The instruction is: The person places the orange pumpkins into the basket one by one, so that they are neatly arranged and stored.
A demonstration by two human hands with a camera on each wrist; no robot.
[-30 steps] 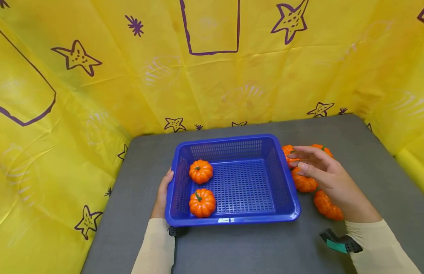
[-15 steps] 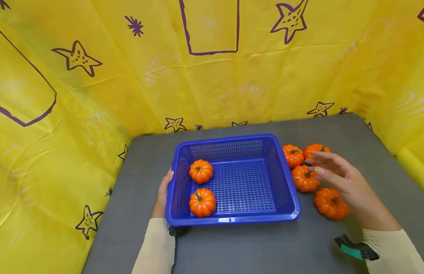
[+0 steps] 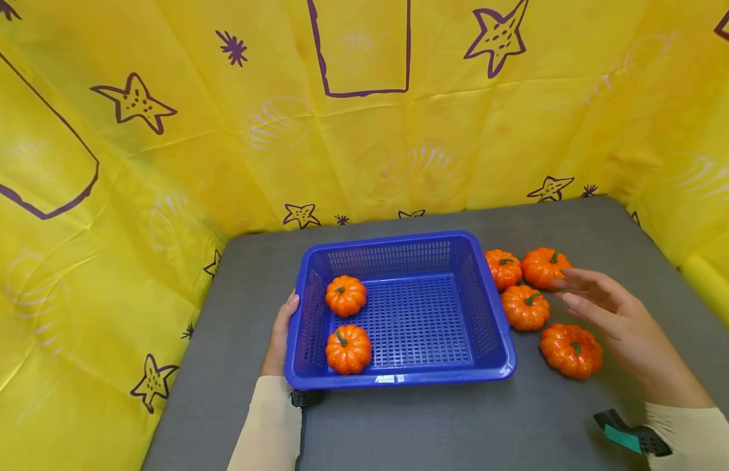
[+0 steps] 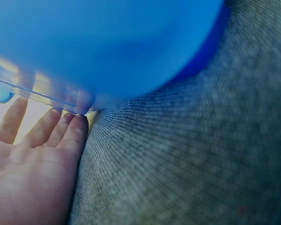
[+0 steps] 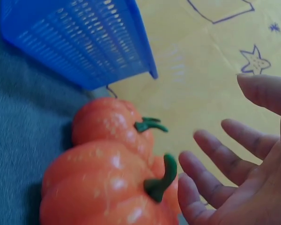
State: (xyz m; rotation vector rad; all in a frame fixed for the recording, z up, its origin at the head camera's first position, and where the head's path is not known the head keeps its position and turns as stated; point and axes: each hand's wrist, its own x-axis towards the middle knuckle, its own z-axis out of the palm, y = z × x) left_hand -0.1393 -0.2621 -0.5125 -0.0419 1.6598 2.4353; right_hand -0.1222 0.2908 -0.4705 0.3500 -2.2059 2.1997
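A blue plastic basket [image 3: 399, 377] stands on the grey table with two small orange pumpkins inside, a rear one [image 3: 345, 296] and a front one [image 3: 348, 349]. My left hand [image 3: 278, 337] rests against the basket's left side; the left wrist view shows its extended fingers [image 4: 41, 129] touching the blue wall. To the right of the basket, my right hand [image 3: 626, 324] hovers with loosely bent, spread fingers and holds nothing. Several orange pumpkins lie near it: one [image 3: 546, 267] by its fingertips, others [image 3: 525, 307] closer to the basket, and one [image 3: 571, 351] in front.
The grey tabletop [image 3: 399, 432] extends in front of the basket and on both sides. Yellow cloth [image 3: 352, 150] with purple starfish drawings hangs behind and at the sides. Another pumpkin [image 3: 503, 269] sits right by the basket's right wall.
My right hand has moved right and slightly toward the front, away from the basket, uncovering the pumpkins there. The left hand, basket and its two pumpkins stay in place.
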